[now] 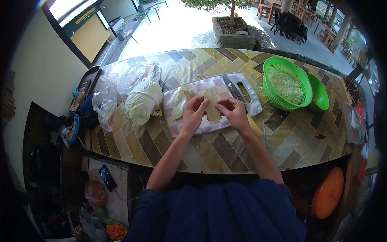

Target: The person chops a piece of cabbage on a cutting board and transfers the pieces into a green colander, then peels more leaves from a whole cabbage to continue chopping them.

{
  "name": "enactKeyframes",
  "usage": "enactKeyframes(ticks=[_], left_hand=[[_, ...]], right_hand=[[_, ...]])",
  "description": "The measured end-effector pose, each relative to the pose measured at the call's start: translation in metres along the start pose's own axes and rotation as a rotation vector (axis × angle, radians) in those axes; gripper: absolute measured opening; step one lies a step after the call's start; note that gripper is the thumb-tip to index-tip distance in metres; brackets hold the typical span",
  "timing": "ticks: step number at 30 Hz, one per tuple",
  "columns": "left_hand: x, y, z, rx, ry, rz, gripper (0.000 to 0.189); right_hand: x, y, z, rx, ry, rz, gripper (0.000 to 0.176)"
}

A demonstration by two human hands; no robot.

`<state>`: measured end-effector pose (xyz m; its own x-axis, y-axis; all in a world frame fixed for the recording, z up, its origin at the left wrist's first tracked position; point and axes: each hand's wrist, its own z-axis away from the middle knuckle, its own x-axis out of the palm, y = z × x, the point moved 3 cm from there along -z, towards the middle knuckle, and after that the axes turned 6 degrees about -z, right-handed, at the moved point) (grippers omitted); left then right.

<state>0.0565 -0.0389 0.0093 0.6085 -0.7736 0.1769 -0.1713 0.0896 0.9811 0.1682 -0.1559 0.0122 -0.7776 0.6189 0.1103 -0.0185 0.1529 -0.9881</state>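
Observation:
Between my left hand (196, 113) and my right hand (234, 113), a pale cabbage leaf piece (213, 105) is held up by its sides, fingers pinched on it. Both hands are over the pink-and-white checked cutting board (201, 86). More pale leaf pieces (177, 103) lie on the board, left of my left hand. A knife (235, 89) rests at the board's right part, beside the handle opening and beyond my right hand. The large cabbage head (143, 103) sits on the table just left of the board.
A green basket (268, 86) of shredded cabbage (285, 86) stands at the right, against a green bowl (320, 94). Clear plastic bags (106, 107) lie at the left. Below the patterned tabletop (217, 151) are a phone (107, 178) and an orange lid (328, 192).

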Motion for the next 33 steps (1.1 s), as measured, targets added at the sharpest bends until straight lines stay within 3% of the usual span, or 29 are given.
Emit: enactKeyframes(ticks=[5, 8, 18, 21, 23, 26, 29, 33], left_hand=[[-0.006, -0.006, -0.005, 0.048, 0.083, -0.05, 0.019], [-0.009, -0.011, -0.007, 0.072, 0.098, -0.072, 0.018], [-0.009, -0.004, -0.002, -0.007, 0.029, 0.067, 0.017], [-0.013, -0.006, -0.009, 0.147, 0.057, -0.048, 0.018], [-0.021, -0.002, -0.014, 0.069, 0.002, -0.139, 0.02], [-0.028, 0.012, -0.021, -0.037, -0.191, -0.379, 0.022], [-0.024, 0.015, -0.035, -0.046, -0.352, -0.701, 0.026], [-0.006, 0.017, -0.05, 0.033, -0.426, -0.987, 0.03]], right_hand=[[0.005, -0.01, 0.008, -0.114, -0.068, 0.115, 0.028], [0.006, -0.009, 0.01, 0.003, -0.119, 0.122, 0.028], [0.008, -0.01, 0.011, 0.005, -0.121, 0.128, 0.024], [0.01, -0.013, 0.016, 0.0, -0.106, 0.244, 0.025], [0.007, -0.023, 0.022, -0.002, -0.068, 0.354, 0.027], [-0.016, -0.031, 0.028, -0.252, 0.05, 0.757, 0.033], [-0.034, -0.028, 0.036, -0.174, 0.189, 1.156, 0.041], [-0.041, -0.009, 0.043, -0.002, 0.117, 1.248, 0.048]])
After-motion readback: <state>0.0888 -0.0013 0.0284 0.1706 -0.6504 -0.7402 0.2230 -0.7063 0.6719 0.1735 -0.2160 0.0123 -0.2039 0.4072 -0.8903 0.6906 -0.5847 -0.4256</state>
